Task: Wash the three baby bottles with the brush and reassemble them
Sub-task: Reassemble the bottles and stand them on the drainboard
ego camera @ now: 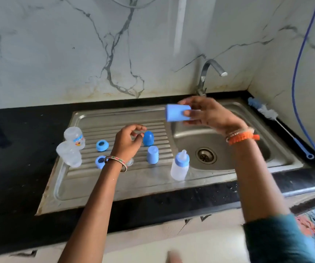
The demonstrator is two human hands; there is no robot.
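Observation:
My right hand (208, 114) grips a blue bottle cap (175, 112), held sideways above the sink basin's left edge. My left hand (127, 142) hovers over the ribbed drainboard (115, 179) with its fingers loosely curled and nothing in them. Two clear bottle bodies (71, 147) lie at the drainboard's left. Two blue screw rings (102, 145) sit beside them. A round blue cap (148, 138) and a second blue cap (152, 155) stand right of my left hand. One bottle with its blue ring and teat (180, 165) stands near the basin. The bottle brush (278, 124) lies on the counter right of the sink.
The steel tap (208, 73) rises behind the basin (248, 149), and no water is running. A drain (206, 155) sits in the basin's middle. A blue hose (297, 73) hangs along the right wall. Black counter (16, 168) surrounds the sink.

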